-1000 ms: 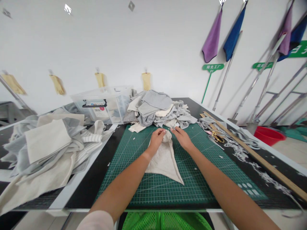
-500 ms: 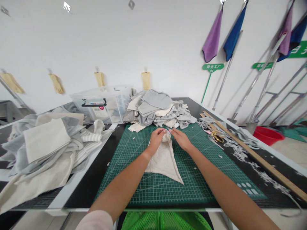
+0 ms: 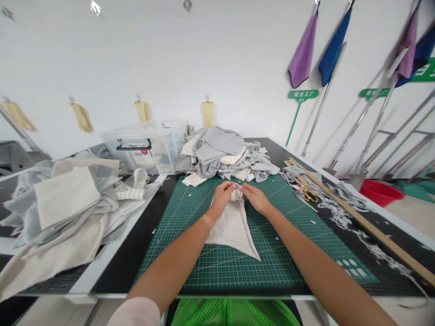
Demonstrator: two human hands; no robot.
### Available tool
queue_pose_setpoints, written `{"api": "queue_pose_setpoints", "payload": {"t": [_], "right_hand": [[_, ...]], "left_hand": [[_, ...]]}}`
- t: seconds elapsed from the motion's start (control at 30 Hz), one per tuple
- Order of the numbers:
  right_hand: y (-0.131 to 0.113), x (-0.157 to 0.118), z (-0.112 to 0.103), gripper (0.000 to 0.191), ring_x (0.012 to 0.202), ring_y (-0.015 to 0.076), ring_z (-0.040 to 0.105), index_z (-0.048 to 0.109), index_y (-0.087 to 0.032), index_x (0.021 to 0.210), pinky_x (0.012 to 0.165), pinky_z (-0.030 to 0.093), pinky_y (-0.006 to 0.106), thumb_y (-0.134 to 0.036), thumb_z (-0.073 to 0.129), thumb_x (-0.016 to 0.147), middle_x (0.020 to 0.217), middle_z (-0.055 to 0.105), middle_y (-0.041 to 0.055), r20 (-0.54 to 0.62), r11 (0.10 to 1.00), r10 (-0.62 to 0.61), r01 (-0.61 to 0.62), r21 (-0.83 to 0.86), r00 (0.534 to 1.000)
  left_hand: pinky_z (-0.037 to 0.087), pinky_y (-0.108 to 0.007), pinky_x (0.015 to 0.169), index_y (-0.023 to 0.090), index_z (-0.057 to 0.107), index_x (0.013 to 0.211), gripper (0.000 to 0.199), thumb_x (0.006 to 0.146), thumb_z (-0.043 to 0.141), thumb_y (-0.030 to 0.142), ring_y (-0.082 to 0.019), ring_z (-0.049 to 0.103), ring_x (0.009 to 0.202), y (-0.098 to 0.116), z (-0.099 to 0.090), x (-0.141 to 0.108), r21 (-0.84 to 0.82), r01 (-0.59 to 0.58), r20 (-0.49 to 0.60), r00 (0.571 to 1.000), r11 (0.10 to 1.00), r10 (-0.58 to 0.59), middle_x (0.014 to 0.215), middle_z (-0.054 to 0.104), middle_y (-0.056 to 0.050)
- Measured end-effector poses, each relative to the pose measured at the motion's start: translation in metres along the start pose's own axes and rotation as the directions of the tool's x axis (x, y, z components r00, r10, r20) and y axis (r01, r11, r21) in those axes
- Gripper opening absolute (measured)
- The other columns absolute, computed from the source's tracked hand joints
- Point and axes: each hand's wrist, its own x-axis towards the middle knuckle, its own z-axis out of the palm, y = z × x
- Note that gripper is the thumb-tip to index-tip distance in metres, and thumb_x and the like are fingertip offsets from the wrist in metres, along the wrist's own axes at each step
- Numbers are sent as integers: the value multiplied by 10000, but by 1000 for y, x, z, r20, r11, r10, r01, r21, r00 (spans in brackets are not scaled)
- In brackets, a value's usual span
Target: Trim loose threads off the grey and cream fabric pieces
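A cream piece of fabric (image 3: 231, 226) lies on the green cutting mat (image 3: 180, 217), its wide end toward me and one corner pointing to the near right. Its far end is bunched up between my hands. My left hand (image 3: 222, 195) pinches that bunched end from the left, fingers closed. From the right, my right hand (image 3: 254, 197) grips the same end, its thumb and fingertips meeting close to the left ones. Exactly how the cloth is folded under the fingertips is hidden.
Behind the mat rises a heap of grey and cream cloth (image 3: 220, 151), beside a clear plastic box (image 3: 136, 156). More fabric (image 3: 68, 194) is piled at left. On the right lie gold-handled scissors (image 3: 308, 194), thin scraps (image 3: 340, 217) and a long wooden ruler (image 3: 360, 219).
My right hand has shifted slightly left, closer to the left hand at the bunched end. The cloth otherwise lies almost the same.
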Motion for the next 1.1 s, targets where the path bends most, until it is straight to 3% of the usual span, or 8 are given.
{"api": "queue_pose_setpoints", "payload": {"t": [0.73,1.1], "right_hand": [[-5,-1,4,433,667,144,486,451,-220,745,627,309,258,-553,357,1005,683,522,-31,28,996,-78,79,-28,997],[2,1,9,433,654,144,482,463,-225,754,623,342,258,-541,341,1022,687,517,-23,15,991,-133,134,-4,991]], "left_hand": [[498,-275,774,153,747,940,208,837,637,296,-177,655,818,-10,-2,3,64,1,2,1000,998,-1,891,738,-66],[478,-252,722,153,746,928,240,840,652,356,-158,627,771,-12,-2,3,48,12,-2,1000,999,-12,881,731,-60]]}}
